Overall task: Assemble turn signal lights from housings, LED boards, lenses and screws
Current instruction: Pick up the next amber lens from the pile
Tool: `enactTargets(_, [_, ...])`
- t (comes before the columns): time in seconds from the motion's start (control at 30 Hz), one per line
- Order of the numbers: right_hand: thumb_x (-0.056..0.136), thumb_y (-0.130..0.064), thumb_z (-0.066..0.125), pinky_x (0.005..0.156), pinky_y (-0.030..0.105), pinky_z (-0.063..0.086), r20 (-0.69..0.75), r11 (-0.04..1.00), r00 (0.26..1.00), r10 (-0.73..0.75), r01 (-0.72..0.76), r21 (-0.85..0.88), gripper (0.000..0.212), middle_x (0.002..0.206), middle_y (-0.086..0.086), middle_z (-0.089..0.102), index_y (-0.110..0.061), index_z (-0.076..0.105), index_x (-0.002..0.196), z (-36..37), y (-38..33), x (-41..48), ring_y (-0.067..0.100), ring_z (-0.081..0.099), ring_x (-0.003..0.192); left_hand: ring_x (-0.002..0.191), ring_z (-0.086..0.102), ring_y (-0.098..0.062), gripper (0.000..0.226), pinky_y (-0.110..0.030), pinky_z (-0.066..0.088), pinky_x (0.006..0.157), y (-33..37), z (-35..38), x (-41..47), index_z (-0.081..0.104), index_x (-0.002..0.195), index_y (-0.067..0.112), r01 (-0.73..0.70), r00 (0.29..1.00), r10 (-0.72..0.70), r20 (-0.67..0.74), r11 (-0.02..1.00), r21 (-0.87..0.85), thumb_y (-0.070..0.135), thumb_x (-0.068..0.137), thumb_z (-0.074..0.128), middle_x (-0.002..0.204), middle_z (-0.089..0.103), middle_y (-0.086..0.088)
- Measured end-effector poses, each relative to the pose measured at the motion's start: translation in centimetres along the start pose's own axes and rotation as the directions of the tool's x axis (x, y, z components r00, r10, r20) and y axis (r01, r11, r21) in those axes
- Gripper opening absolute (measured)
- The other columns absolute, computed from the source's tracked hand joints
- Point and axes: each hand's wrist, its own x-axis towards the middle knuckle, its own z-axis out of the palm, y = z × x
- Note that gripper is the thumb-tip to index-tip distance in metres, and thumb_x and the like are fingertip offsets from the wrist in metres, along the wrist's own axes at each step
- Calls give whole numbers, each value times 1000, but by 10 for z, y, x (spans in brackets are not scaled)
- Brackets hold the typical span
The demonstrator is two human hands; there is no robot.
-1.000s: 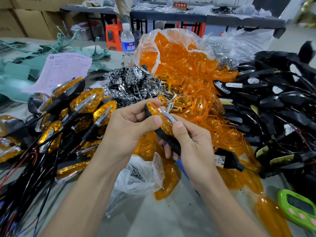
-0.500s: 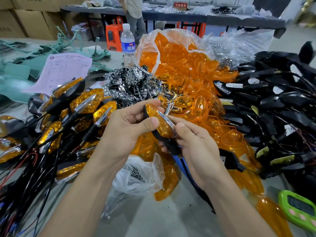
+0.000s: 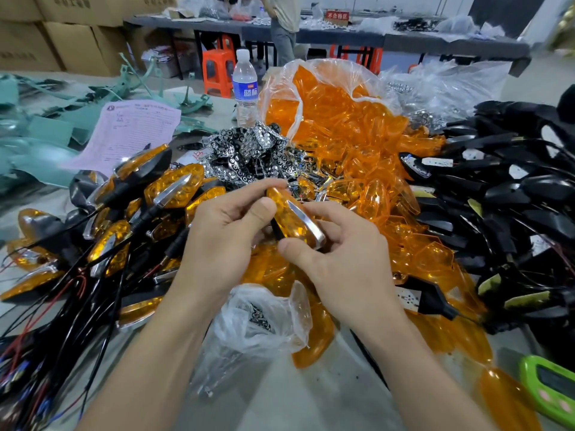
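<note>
Both hands pinch one amber turn signal light [image 3: 291, 217].
Left hand [image 3: 227, 231] grips its top; right hand [image 3: 345, 244] its lower end, above lenses [image 3: 351, 141] heaped on the worktop [image 3: 280, 396].

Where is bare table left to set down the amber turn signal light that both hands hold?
One free patch for the amber turn signal light: the grey table nearest the person, bordered by the clear plastic bag, the black wires and the green device. Crowded elsewhere: loose orange lenses in the middle, black housings right, finished lights left.
</note>
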Motion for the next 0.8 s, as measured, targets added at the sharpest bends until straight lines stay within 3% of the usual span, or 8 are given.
enactTargets(0.13, [79, -41, 77, 62, 39, 56, -121, 985, 990, -67, 47, -164, 20, 76, -10, 73, -27, 71, 93, 20, -31, 16, 12, 67, 67, 102, 75, -11, 38, -32, 61, 80, 8, 0, -5, 68, 132, 38, 91, 995, -86, -48, 990, 112, 45, 97, 55, 114, 78, 7])
enactTargets(0.23, [82, -23, 73, 76, 38, 56, 89, 982, 991, -103, 116, -149, 30, 89, -10, 74, -30, 67, 111, 36, -51, 29, 14, 68, 79, 79, 74, -9, 20, -21, 56, 60, 21, -12, 0, 75, 110, 21, 98, 975, -97, -199, 995, -1, 31, 101, 61, 92, 80, 1])
enactTargets(0.33, [82, -18, 73, 86, 45, 59, 189, 993, 977, -95, 107, -53, 49, 102, -9, 77, -40, 62, 125, 51, -61, 31, 18, 71, 82, 66, 72, -12, 10, -23, 52, 49, 35, -46, 12, 72, 101, 23, 160, 935, -159, -317, 987, -22, 28, 101, 63, 80, 79, 2])
enactTargets(0.43, [86, -24, 75, 84, 28, 59, 224, 998, 973, -57, 51, 32, 50, 92, -16, 76, -47, 61, 128, 69, -65, 36, 10, 71, 83, 46, 62, -6, 35, -16, 48, 44, 54, -87, 29, 77, 69, 24, 167, 949, -128, -289, 979, 113, 20, 100, 61, 57, 68, 7])
enactTargets(0.5, [89, -23, 74, 75, 21, 57, 266, 998, 964, -21, 4, 63, 52, 84, -21, 70, -43, 60, 135, 83, -70, 42, 11, 71, 86, 60, 72, -12, 33, -25, 60, 57, 64, -108, 43, 83, 75, 30, 165, 954, -106, -280, 967, 192, 17, 99, 65, 73, 78, -1])
enactTargets(0.57, [91, -22, 71, 81, 25, 54, 304, 1000, 952, -21, 25, -9, 60, 87, -20, 67, -35, 54, 146, 98, -74, 50, 11, 71, 96, 75, 74, -4, 28, -22, 61, 73, 64, -123, 56, 84, 85, 37, 138, 958, -20, -285, 905, 402, 15, 96, 70, 85, 81, 10])
enactTargets(0.67, [93, -21, 65, 104, 33, 48, 320, 953, 943, -93, 177, -244, 57, 125, -2, 71, -32, 52, 148, 119, -76, 62, 24, 61, 124, 109, 69, -3, 34, -29, 51, 105, 54, -130, 70, 78, 120, 28, 159, 969, 21, -245, 708, 688, 12, 90, 77, 116, 78, 7])
enactTargets(0.8, [93, -22, 64, 107, 40, 47, 344, 887, 934, -94, 235, -398, 55, 134, 10, 67, -29, 55, 146, 125, -63, 70, 33, 58, 123, 123, 65, -26, 43, -40, 52, 103, 40, -133, 66, 72, 132, 34, 185, 962, 97, -254, 451, 873, 32, 89, 77, 131, 73, -1])
